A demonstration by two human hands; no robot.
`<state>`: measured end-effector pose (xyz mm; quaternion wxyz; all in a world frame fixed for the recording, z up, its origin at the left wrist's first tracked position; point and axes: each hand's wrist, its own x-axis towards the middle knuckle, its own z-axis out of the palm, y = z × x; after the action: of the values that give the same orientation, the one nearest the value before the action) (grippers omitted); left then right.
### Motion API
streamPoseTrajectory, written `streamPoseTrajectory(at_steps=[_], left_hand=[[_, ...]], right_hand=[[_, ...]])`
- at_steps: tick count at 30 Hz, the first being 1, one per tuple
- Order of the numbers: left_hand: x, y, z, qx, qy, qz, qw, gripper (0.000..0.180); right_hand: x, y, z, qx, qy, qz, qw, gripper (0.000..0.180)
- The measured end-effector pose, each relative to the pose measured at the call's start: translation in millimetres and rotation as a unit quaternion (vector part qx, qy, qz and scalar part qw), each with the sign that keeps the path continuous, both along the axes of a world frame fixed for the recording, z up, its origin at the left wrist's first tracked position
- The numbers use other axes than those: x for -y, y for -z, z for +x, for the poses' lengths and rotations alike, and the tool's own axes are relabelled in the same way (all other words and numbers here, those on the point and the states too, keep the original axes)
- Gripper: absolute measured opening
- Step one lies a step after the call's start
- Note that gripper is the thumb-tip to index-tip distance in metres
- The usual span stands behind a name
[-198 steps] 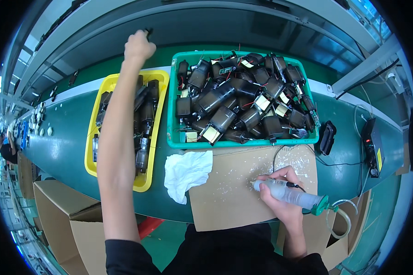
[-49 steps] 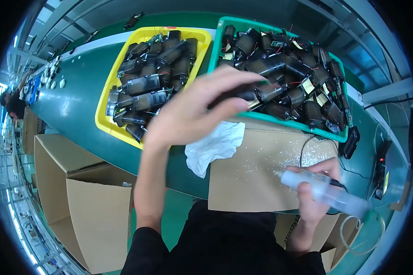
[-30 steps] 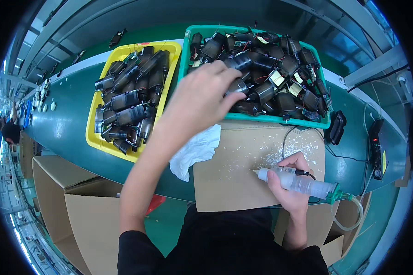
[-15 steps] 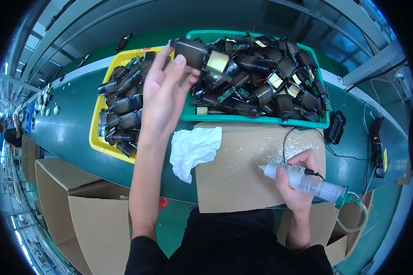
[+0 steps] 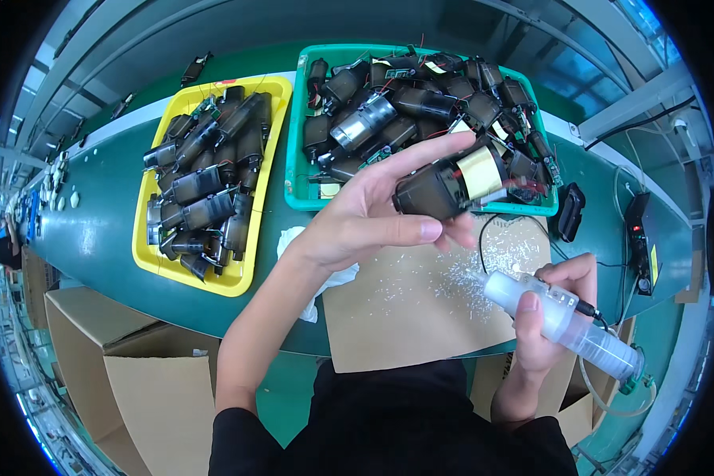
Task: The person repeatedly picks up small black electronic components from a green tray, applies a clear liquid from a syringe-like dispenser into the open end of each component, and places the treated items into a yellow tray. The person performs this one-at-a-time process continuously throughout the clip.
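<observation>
My left hand (image 5: pixel 349 222) holds a dark translucent plastic housing (image 5: pixel 432 193) with a pale yellow band near its right end. It is raised above the front edge of a teal crate (image 5: pixel 295 159) heaped with similar dark housings, some with green circuit boards and thin wires. My right hand (image 5: pixel 538 333) is wrapped around a translucent dispensing syringe (image 5: pixel 607 351) with a green cap and a hose at its rear. The syringe's white front end points up and left, apart from the housing. Below lies a brown cardboard sheet (image 5: pixel 397 333) scattered with small white specks.
A yellow tray (image 5: pixel 255 258) of dark housings stands left of the crate. A crumpled white cloth (image 5: pixel 339 278) lies partly behind my left forearm. At right are a black case (image 5: pixel 571 212) and a black device (image 5: pixel 637 246) with cables. An open cardboard box (image 5: pixel 163 404) stands at lower left.
My left hand has brought the housing right and down, from the crate's left side toward the syringe. My right hand and the syringe have shifted slightly right. The whole view has shifted a little.
</observation>
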<state>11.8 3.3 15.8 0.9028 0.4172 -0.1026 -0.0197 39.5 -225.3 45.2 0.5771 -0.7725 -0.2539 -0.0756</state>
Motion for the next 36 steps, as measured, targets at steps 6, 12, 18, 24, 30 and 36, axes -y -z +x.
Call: streamPoseTrajectory(at_steps=[6, 12, 18, 24, 30, 36], left_hand=[[-6, 8, -3, -0.006, -0.047, 0.017, 0.999, 0.069], [-3, 12, -7, -0.004, -0.009, -0.037, 0.999, 0.082], [-4, 16, -15, 0.037, 0.087, -0.001, 0.996, 0.086], [-16, 21, -18, 0.089, 0.146, 0.011, 0.985, 0.065], [-3, 27, -16, 0.104, 0.063, 0.025, 0.992, 0.074], [-3, 28, -17, 0.097, 0.059, 0.02, 0.993, 0.075]], right_hand=[[-2, -3, -1, 0.028, 0.04, 0.021, 0.999, 0.045], [-18, -24, -7, 0.005, 0.057, 0.074, 0.996, 0.058], [-33, -37, -17, -0.048, 0.059, 0.047, 0.996, 0.065], [-45, -42, -26, -0.098, 0.051, -0.003, 0.994, 0.071], [-44, -35, -24, -0.076, 0.021, 0.014, 0.997, 0.069], [-37, -25, -22, -0.047, 0.007, 0.028, 0.998, 0.067]])
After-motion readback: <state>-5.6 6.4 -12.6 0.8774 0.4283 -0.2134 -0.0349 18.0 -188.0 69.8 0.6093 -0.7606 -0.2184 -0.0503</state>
